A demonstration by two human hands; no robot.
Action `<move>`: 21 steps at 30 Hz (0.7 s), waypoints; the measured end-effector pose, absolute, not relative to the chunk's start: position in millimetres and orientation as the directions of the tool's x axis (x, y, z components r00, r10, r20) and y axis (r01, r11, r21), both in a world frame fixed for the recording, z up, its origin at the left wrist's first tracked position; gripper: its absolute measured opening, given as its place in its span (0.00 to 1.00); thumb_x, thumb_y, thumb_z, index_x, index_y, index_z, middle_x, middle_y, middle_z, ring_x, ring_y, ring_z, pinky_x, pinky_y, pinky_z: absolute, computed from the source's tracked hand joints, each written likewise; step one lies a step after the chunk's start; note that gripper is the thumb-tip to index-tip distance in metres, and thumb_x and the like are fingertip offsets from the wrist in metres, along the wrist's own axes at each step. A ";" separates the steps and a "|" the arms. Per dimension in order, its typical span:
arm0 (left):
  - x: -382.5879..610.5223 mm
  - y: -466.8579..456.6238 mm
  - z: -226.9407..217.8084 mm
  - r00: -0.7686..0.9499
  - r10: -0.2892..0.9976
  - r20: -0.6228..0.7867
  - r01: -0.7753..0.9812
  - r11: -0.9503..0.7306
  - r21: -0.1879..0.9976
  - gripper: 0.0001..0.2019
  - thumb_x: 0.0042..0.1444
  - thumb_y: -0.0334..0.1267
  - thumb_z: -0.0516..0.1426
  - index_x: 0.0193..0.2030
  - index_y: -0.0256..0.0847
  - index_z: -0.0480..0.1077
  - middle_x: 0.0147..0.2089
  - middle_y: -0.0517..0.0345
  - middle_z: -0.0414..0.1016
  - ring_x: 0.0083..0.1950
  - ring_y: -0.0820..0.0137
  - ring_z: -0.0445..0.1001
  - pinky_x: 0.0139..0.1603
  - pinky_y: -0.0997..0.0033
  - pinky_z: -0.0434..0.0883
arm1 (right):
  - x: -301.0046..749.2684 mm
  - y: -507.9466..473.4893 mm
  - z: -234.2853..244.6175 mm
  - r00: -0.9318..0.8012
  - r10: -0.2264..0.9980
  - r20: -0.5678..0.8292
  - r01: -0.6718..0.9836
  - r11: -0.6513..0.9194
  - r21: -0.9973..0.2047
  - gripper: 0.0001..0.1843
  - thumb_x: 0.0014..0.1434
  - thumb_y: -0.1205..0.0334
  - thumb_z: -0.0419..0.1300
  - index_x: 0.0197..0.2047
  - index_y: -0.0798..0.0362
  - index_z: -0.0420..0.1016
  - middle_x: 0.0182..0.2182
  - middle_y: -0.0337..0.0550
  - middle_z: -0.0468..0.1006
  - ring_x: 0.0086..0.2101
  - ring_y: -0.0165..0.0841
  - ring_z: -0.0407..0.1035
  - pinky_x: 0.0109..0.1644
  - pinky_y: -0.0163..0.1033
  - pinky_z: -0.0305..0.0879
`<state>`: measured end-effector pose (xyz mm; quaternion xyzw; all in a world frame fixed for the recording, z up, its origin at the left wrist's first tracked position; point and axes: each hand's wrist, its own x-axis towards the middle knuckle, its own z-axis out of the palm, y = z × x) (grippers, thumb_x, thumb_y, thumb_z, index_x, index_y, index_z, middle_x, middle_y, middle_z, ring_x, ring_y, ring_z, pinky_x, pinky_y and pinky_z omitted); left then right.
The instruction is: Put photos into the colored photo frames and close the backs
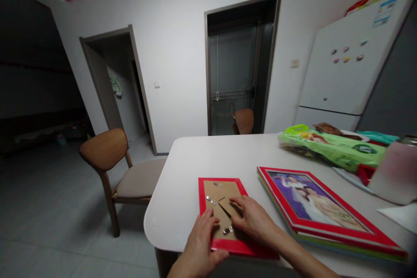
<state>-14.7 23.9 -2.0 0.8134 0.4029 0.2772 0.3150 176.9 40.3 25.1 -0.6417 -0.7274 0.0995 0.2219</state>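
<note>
A red picture frame (pixel 224 243) lies face down on the white table, its brown backing board (pixel 224 189) upward. Several small metal clips (pixel 210 200) are on the board. My left hand (pixel 202 241) holds the frame's near left corner, fingers on the board's edge and thumb on the red border. My right hand (pixel 252 219) is closed at the board's right side, fingers around a brown cardboard flap (pixel 229 206) with a dark slit along its edge. Its fingertips are partly hidden.
Right of my hands lies a stack of frames (pixel 325 208), a wedding photo in the top one. Beyond it are a green package (pixel 335 145) and a pinkish jar (pixel 395 171). A wooden chair (pixel 106 150) stands left of the white table (pixel 224 152); a white fridge (pixel 339 65) is behind.
</note>
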 end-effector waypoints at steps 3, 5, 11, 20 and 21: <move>-8.5 26.1 2.0 0.381 0.898 0.222 0.387 -0.373 0.843 0.29 0.40 0.33 0.58 0.52 0.34 0.56 0.61 0.42 0.48 0.59 0.61 0.51 0.58 0.62 0.52 | 175.2 41.0 43.2 -0.091 0.970 0.226 0.899 0.177 -0.400 0.17 0.41 0.65 0.53 0.37 0.56 0.72 0.34 0.48 0.72 0.35 0.34 0.65 0.40 0.35 0.57; -5.1 30.4 4.8 0.252 0.936 0.244 0.281 -0.312 0.907 0.24 0.43 0.32 0.55 0.50 0.36 0.57 0.57 0.45 0.57 0.56 0.63 0.57 0.56 0.64 0.55 | 167.9 37.4 54.0 -0.093 0.963 0.251 0.900 0.190 -0.393 0.16 0.42 0.63 0.53 0.36 0.55 0.73 0.32 0.47 0.71 0.34 0.34 0.64 0.38 0.35 0.58; -25.0 52.3 9.7 0.045 0.981 0.187 -0.036 -0.185 0.982 0.16 0.43 0.34 0.52 0.42 0.39 0.61 0.42 0.55 0.69 0.43 0.67 0.69 0.44 0.69 0.65 | 142.3 26.2 58.5 -0.154 0.937 0.312 0.806 0.302 -0.509 0.19 0.48 0.57 0.51 0.43 0.53 0.69 0.36 0.47 0.70 0.37 0.34 0.64 0.40 0.36 0.58; -107.7 73.1 -8.5 -0.052 0.998 0.042 0.199 -0.031 0.979 0.18 0.38 0.38 0.53 0.39 0.37 0.60 0.34 0.55 0.72 0.32 0.67 0.71 0.32 0.70 0.67 | 201.8 45.0 9.5 0.061 0.965 0.254 0.945 0.026 -0.326 0.18 0.50 0.61 0.48 0.43 0.59 0.67 0.33 0.51 0.70 0.35 0.36 0.65 0.40 0.37 0.56; -111.2 74.7 -9.7 -0.056 0.998 0.043 0.240 -0.029 0.970 0.18 0.37 0.38 0.53 0.39 0.37 0.60 0.34 0.55 0.72 0.32 0.67 0.71 0.32 0.70 0.67 | 205.2 46.1 5.3 0.080 0.966 0.246 0.953 -0.002 -0.303 0.18 0.50 0.60 0.49 0.43 0.58 0.67 0.33 0.51 0.70 0.34 0.36 0.65 0.39 0.37 0.56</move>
